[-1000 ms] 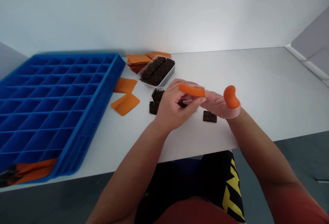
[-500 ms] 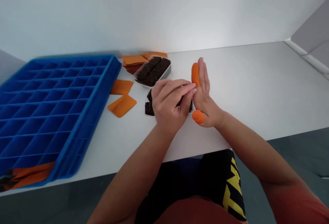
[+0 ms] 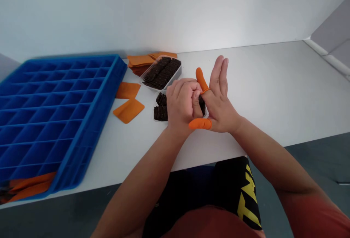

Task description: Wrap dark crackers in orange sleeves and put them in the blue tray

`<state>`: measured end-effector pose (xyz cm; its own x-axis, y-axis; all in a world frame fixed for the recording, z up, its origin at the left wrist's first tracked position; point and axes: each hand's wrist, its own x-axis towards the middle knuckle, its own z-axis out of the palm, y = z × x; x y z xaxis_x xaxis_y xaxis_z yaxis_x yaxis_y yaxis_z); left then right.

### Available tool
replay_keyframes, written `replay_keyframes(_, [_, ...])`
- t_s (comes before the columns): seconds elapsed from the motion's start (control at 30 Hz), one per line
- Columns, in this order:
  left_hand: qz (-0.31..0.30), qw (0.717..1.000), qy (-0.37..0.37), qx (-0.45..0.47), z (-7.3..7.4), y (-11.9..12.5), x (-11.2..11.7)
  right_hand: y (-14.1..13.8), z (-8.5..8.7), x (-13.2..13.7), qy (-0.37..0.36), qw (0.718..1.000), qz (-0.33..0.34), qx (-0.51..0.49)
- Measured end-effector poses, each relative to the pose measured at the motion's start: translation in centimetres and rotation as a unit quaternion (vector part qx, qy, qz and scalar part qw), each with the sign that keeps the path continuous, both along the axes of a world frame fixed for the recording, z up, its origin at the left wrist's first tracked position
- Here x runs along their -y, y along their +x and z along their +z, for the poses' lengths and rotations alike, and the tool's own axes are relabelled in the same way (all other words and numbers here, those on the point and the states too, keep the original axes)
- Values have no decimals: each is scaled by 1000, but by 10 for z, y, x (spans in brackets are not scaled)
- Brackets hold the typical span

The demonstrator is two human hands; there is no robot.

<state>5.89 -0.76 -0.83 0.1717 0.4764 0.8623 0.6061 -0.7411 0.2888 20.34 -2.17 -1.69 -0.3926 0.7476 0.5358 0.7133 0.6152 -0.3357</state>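
Observation:
My right hand (image 3: 221, 105) is open with its fingers spread. Orange rubber finger cots cover its index finger and thumb: one finger cot (image 3: 201, 79) on the index finger, another finger cot (image 3: 201, 123) on the thumb. My left hand (image 3: 180, 101) is closed, thumb and curled fingers pinching the rolled rim of the index finger's cot. Below the hands, partly hidden, a clear tray (image 3: 156, 120) holds dark brown thin pieces. A second clear tray (image 3: 175, 79) behind it is packed with rows of similar dark pieces.
A blue compartment tray (image 3: 108, 96) fills the left side of the white table (image 3: 273, 92). Orange packets lie in its near corner. Two flat orange packets (image 3: 129, 110) rest beside it, and a stack of orange packets (image 3: 140, 61) lies by the wall.
My right hand's fingers have spread apart, and its thumb now points left under my left hand. My left fingers have curled in more tightly at the index cot's rim.

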Motion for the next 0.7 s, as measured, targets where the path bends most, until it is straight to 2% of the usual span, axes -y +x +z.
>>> replay_keyframes(0.1, [-33,999,-40,-6,5,-5,3,1,8,3,-21,999,-10,-29])
replay_keyframes(0.2, [-84,994,-65,-32,12,-8,5,1,15,6,-28,996,8,-87])
replay_keyframes(0.3, [-100,991,-76,-41,18,-11,6,-2,16,8,-60,990,22,-126])
replay_keyframes(0.37, [-93,992,-77,-42,20,-12,7,-6,13,8,-84,987,26,-137])
replay_keyframes(0.47, [-78,990,-110,-44,22,-10,10,-13,5,6,-81,982,44,-164])
replay_keyframes(0.7, [-70,987,-136,-58,23,-5,8,-19,-14,-1,-92,975,8,-200])
